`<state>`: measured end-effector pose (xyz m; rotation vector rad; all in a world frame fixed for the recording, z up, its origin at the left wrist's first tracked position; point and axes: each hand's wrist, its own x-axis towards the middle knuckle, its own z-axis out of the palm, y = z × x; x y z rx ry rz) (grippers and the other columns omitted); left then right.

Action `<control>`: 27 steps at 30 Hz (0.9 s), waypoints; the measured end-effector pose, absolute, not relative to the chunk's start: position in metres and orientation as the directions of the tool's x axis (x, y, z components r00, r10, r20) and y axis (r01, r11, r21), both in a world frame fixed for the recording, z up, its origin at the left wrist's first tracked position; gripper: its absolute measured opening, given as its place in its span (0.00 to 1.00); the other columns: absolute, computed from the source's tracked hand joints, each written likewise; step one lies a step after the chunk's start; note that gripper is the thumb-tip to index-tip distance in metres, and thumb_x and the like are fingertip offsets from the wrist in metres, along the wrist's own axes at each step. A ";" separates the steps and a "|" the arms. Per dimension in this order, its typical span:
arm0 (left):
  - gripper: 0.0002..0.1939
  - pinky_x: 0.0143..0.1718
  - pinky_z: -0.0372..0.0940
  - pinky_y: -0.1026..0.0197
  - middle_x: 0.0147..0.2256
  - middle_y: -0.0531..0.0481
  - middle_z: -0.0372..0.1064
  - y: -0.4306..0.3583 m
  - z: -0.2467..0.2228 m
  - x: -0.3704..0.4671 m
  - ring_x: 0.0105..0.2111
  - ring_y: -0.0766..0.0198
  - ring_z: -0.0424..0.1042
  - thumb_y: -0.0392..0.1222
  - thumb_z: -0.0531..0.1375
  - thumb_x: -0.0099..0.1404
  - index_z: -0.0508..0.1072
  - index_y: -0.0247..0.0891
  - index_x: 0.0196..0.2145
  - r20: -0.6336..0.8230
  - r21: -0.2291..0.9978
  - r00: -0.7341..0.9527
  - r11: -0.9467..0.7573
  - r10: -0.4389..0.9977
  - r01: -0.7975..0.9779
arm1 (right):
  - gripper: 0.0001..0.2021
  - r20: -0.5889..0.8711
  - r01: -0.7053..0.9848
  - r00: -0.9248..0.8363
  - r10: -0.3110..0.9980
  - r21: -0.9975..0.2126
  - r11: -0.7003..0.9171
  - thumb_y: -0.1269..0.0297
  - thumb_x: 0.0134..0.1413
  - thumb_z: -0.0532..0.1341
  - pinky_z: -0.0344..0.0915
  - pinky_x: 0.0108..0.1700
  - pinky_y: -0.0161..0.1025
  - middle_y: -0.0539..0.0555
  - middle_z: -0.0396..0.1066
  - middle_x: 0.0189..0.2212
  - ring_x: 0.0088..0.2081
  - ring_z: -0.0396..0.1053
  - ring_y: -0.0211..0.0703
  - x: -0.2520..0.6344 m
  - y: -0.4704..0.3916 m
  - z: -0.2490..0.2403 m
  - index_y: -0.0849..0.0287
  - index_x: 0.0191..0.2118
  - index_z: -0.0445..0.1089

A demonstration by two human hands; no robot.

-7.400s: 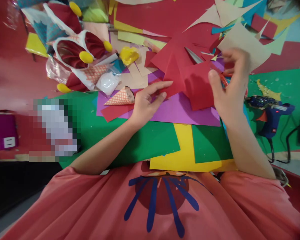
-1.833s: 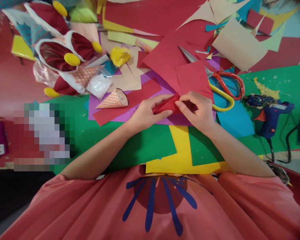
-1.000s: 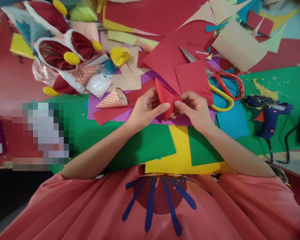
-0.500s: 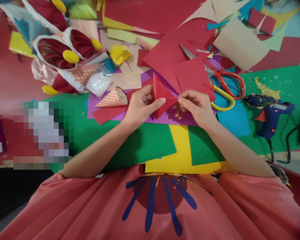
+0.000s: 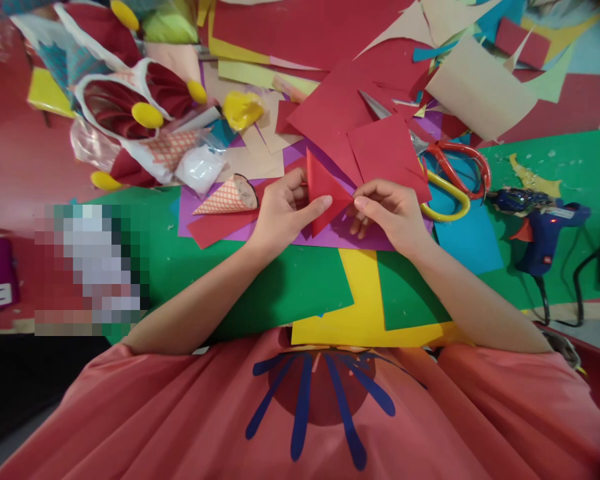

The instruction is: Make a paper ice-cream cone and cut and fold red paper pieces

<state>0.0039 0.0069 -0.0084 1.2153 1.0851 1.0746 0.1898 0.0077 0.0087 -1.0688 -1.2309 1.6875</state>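
Note:
Between my hands is a piece of red paper folded into a triangle, its tip pointing right. My left hand grips its left side, thumb on top and fingers behind. At the right tip, the thumb and fingers of my right hand pinch the paper. A checkered paper cone lies just left of my left hand. Beyond my right hand are a red square of paper and scissors with red and yellow handles, their blades partly covered by red paper.
A blue glue gun with a black cord lies at the right on a green sheet. White-rimmed paper cones with yellow discs stand at upper left, near a yellow lump in plastic. Paper scraps cover the back.
Both hands keep the same hold on the folded red paper, with hardly any movement. The view has shifted very slightly, so things at the left appear a little further right.

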 end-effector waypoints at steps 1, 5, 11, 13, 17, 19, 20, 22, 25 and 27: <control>0.17 0.35 0.75 0.61 0.34 0.50 0.76 0.007 -0.008 0.004 0.34 0.62 0.78 0.49 0.68 0.55 0.70 0.36 0.37 -0.048 0.998 0.165 0.055 0.985 -0.038 | 0.17 -0.178 -0.102 -0.344 0.922 -0.969 -0.225 0.51 0.48 0.68 0.67 0.20 0.27 0.43 0.68 0.18 0.18 0.69 0.30 0.189 0.008 0.008 0.61 0.30 0.67; 0.17 0.34 0.74 0.63 0.34 0.50 0.76 0.006 -0.007 0.005 0.33 0.64 0.77 0.48 0.68 0.54 0.70 0.36 0.36 -0.054 0.997 0.178 0.064 0.983 -0.046 | 0.17 -0.175 -0.078 -0.336 0.926 -0.974 -0.212 0.51 0.48 0.67 0.66 0.19 0.27 0.43 0.68 0.17 0.18 0.69 0.30 0.188 0.007 0.005 0.60 0.29 0.67; 0.17 0.33 0.74 0.62 0.33 0.50 0.76 0.005 -0.005 0.005 0.32 0.64 0.77 0.48 0.68 0.55 0.69 0.36 0.36 -0.081 0.996 0.180 0.087 0.980 -0.025 | 0.18 -0.171 -0.071 -0.343 0.924 -0.976 -0.207 0.50 0.48 0.67 0.66 0.19 0.27 0.43 0.67 0.16 0.17 0.68 0.30 0.189 0.008 0.005 0.60 0.29 0.66; 0.17 0.32 0.74 0.62 0.33 0.50 0.76 0.005 -0.005 0.005 0.32 0.64 0.77 0.48 0.68 0.54 0.69 0.36 0.36 -0.086 0.996 0.177 0.091 0.980 -0.020 | 0.18 -0.178 -0.067 -0.348 0.920 -0.975 -0.214 0.49 0.48 0.67 0.65 0.19 0.27 0.43 0.67 0.16 0.17 0.68 0.30 0.189 0.007 0.006 0.60 0.29 0.66; 0.18 0.33 0.74 0.61 0.33 0.49 0.76 0.006 -0.007 0.005 0.32 0.62 0.77 0.49 0.68 0.54 0.69 0.36 0.36 -0.087 0.995 0.176 0.093 0.981 -0.024 | 0.19 -0.197 -0.070 -0.343 0.918 -0.970 -0.235 0.47 0.49 0.66 0.65 0.19 0.28 0.43 0.66 0.16 0.17 0.68 0.31 0.189 0.007 0.009 0.60 0.28 0.66; 0.19 0.34 0.75 0.59 0.34 0.48 0.76 0.006 -0.007 0.005 0.33 0.61 0.77 0.49 0.68 0.53 0.70 0.37 0.37 -0.084 0.996 0.180 0.090 0.980 -0.028 | 0.19 -0.206 -0.061 -0.336 0.919 -0.969 -0.239 0.46 0.49 0.66 0.65 0.19 0.29 0.43 0.66 0.16 0.17 0.68 0.31 0.189 0.007 0.010 0.59 0.28 0.66; 0.19 0.34 0.75 0.59 0.34 0.48 0.76 0.006 -0.007 0.005 0.33 0.61 0.77 0.50 0.68 0.54 0.70 0.37 0.37 -0.082 0.996 0.182 0.088 0.980 -0.028 | 0.19 -0.207 -0.055 -0.332 0.920 -0.970 -0.238 0.46 0.48 0.66 0.65 0.19 0.29 0.43 0.66 0.16 0.17 0.68 0.32 0.189 0.007 0.010 0.59 0.28 0.66; 0.19 0.33 0.75 0.60 0.33 0.49 0.76 0.006 -0.007 0.006 0.33 0.62 0.77 0.50 0.68 0.53 0.70 0.37 0.37 -0.079 0.996 0.184 0.085 0.980 -0.027 | 0.19 -0.204 -0.042 -0.328 0.923 -0.972 -0.230 0.46 0.47 0.67 0.65 0.19 0.29 0.43 0.66 0.16 0.17 0.67 0.31 0.188 0.006 0.009 0.59 0.28 0.66; 0.19 0.31 0.75 0.62 0.32 0.49 0.76 0.006 -0.006 0.006 0.31 0.64 0.77 0.52 0.68 0.53 0.70 0.37 0.35 -0.081 0.996 0.180 0.084 0.980 -0.012 | 0.19 -0.194 -0.028 -0.318 0.928 -0.977 -0.213 0.47 0.45 0.68 0.65 0.18 0.29 0.43 0.66 0.16 0.17 0.67 0.31 0.187 0.006 0.008 0.59 0.28 0.66; 0.19 0.31 0.74 0.63 0.32 0.49 0.76 0.006 -0.006 0.006 0.31 0.64 0.77 0.52 0.68 0.53 0.69 0.37 0.35 -0.082 0.996 0.176 0.084 0.981 -0.008 | 0.19 -0.194 -0.024 -0.314 0.929 -0.977 -0.212 0.47 0.45 0.68 0.66 0.19 0.30 0.43 0.66 0.16 0.17 0.67 0.32 0.187 0.006 0.008 0.58 0.28 0.66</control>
